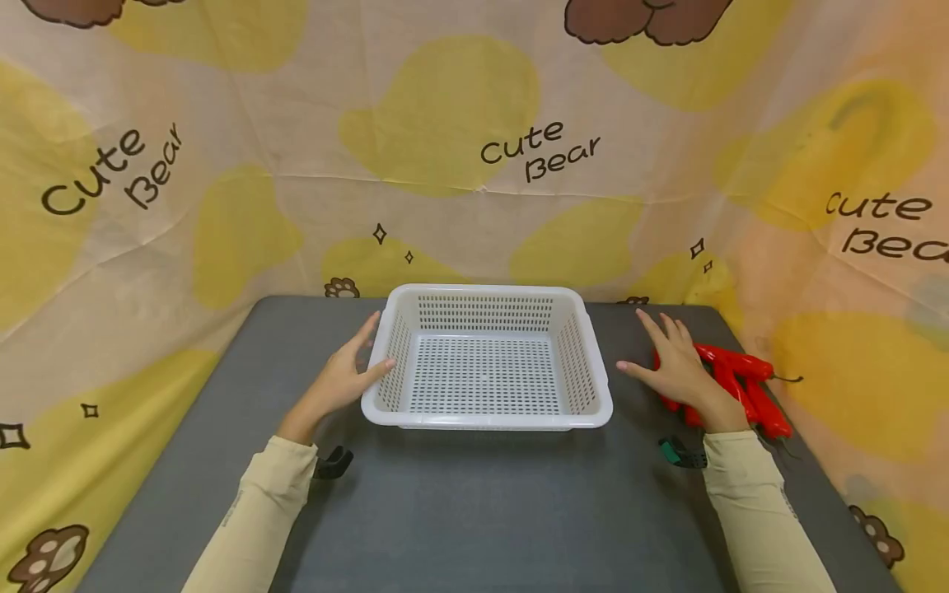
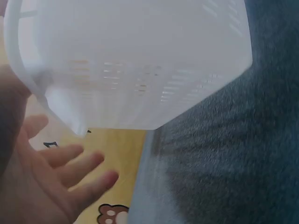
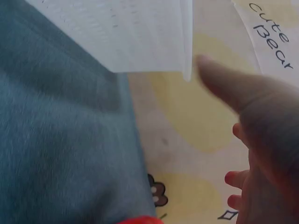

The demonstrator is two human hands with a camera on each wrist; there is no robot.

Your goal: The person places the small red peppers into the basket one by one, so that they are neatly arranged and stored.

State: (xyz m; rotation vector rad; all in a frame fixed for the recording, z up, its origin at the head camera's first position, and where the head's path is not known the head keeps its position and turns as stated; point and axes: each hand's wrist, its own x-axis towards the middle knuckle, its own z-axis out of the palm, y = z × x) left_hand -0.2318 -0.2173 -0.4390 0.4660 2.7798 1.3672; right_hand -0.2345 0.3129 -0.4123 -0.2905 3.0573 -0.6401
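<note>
A white plastic basket [image 1: 485, 422] with slotted walls and floor stands upright on the grey table. At its left side is my left hand [image 1: 344, 375], the thumb over the rim and the fingers outstretched along the outside. In the left wrist view those fingers [image 2: 77, 170] are spread and apart from the basket wall [image 2: 140, 88]. My right hand [image 1: 676, 366] hovers to the right of the basket, fingers spread, holding nothing. The right wrist view shows a gap between its thumb [image 3: 224, 84] and the basket rim [image 3: 187, 37]. Red chili peppers [image 1: 745, 362] lie partly hidden behind this hand.
The grey tabletop [image 1: 474, 511] extends in front of the basket and to both sides. A printed cloth [image 1: 445, 115] with yellow patches and lettering hangs close behind the table's far edge and along its sides. Dark wrist-worn devices [image 1: 334, 463] jut from both sleeves.
</note>
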